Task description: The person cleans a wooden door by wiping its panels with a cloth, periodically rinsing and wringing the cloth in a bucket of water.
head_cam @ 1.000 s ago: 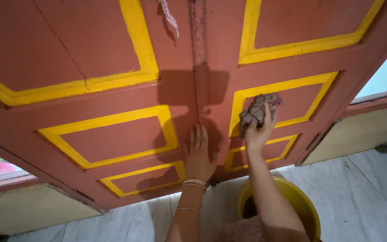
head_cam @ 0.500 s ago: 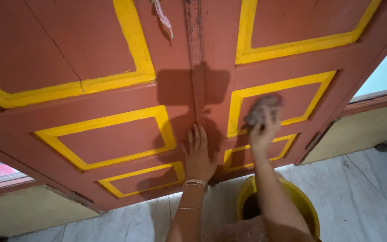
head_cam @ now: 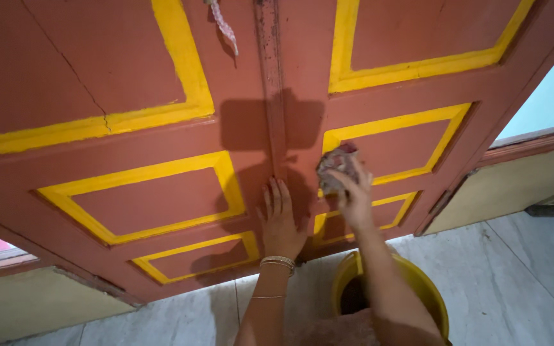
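A crumpled grey-brown cloth (head_cam: 336, 170) is gripped by the right hand (head_cam: 354, 198) against the red wooden double door with six yellow-framed panels (head_cam: 161, 128); the left hand (head_cam: 281, 221) (fingers spread) is pressed flat beside it, above one yellow plastic bucket (head_cam: 431, 295).

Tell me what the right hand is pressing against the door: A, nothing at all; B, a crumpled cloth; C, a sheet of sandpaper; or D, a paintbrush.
B: the right hand holds a crumpled cloth against the red door, near a yellow panel border, while the left hand lies flat on the door beside it.
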